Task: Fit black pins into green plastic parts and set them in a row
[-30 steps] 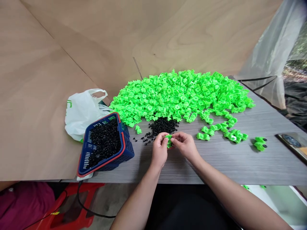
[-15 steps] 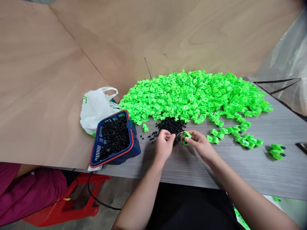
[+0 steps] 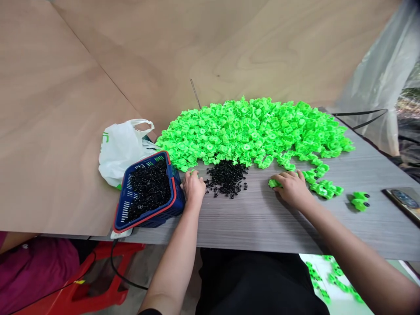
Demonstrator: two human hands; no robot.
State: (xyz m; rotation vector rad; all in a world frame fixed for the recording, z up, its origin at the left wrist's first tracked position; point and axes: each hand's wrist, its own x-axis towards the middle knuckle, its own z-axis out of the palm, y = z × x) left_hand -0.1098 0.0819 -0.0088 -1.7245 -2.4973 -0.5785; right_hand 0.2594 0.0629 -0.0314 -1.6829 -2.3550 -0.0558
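Observation:
My left hand (image 3: 194,188) rests beside the basket, its fingers curled down around a small green plastic toy-car body (image 3: 193,172), of which only the top shows. Just right of it lies a heap of black wheel axles (image 3: 227,176), small rods with a wheel on each end. My right hand (image 3: 293,189) is low over the table, fingers bent over a green toy-car body (image 3: 273,183); part of that piece is hidden beneath the hand. Against the back, a large pile of green toy-car bodies (image 3: 252,131) spreads across the table.
A blue basket (image 3: 175,203) with a red rim holds many black axles. Behind it sits a white plastic bag (image 3: 120,146). Green pieces with black wheels (image 3: 360,201) lie at right, near a dark metallic-edged object (image 3: 402,199). A person's maroon sleeve (image 3: 42,273) and red stool (image 3: 108,291) are lower left.
My hands have moved apart: the left leftward to a loose green piece, the right to the row of green pieces. The wheeled piece between them no longer shows. The view has shifted right.

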